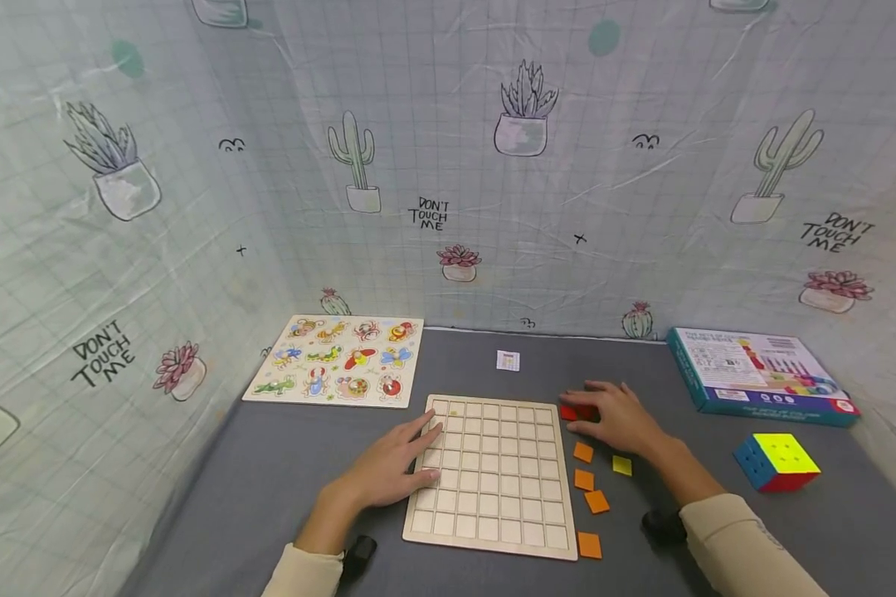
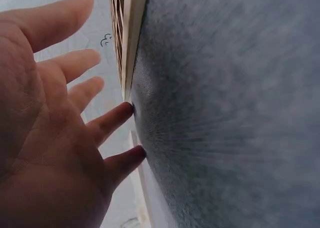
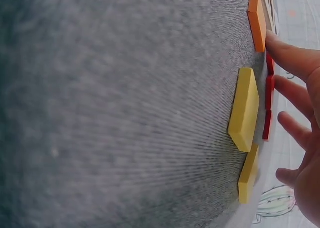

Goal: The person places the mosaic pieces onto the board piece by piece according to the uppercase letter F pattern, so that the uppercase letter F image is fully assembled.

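A light wooden grid board (image 1: 490, 545) lies on the dark cloth, its square recesses bare. My left hand (image 1: 388, 466) is spread at its left side, with fingertips over the edge; the left wrist view shows the fingers apart, beside the board's side (image 2: 131, 37). Past the board's right edge, my right hand (image 1: 621, 419) reaches over red square tiles (image 1: 568, 412), partly hidden under its fingers. In the right wrist view its fingers are extended, thumb and index tips right at the red tiles (image 3: 269, 92). Orange tiles (image 1: 583, 480) and a yellow tile (image 1: 622, 465) lie nearer me.
An insect picture puzzle board (image 1: 343, 361) lies at the back left. A small printed card (image 1: 508, 361) is behind the grid board. At right are a flat game box (image 1: 762, 377) and a colour cube (image 1: 776, 463). A patterned curtain (image 1: 448, 166) closes off the back and sides.
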A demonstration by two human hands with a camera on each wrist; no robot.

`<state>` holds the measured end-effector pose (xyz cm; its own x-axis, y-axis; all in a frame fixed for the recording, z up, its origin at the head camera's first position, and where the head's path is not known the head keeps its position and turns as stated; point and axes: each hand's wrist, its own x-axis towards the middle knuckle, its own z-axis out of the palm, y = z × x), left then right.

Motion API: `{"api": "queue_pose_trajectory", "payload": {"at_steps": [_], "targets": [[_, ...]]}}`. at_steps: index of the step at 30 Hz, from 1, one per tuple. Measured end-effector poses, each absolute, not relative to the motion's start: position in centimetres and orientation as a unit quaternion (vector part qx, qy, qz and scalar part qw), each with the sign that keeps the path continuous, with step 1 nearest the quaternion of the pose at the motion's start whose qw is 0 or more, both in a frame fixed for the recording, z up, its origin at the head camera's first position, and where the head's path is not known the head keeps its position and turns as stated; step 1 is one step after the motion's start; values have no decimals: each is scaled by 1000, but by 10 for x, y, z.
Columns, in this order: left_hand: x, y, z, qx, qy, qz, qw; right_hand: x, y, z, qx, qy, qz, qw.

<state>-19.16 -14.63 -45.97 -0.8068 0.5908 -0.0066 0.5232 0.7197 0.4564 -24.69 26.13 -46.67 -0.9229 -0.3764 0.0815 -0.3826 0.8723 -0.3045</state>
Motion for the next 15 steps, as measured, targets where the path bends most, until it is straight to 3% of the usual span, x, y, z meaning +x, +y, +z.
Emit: {"api": "queue_pose_trajectory", "payload": {"at_steps": [15], "targets": [[-185,-155,-450,299,915,228,146,-245,256,-466,187,-968,164,29]]}}
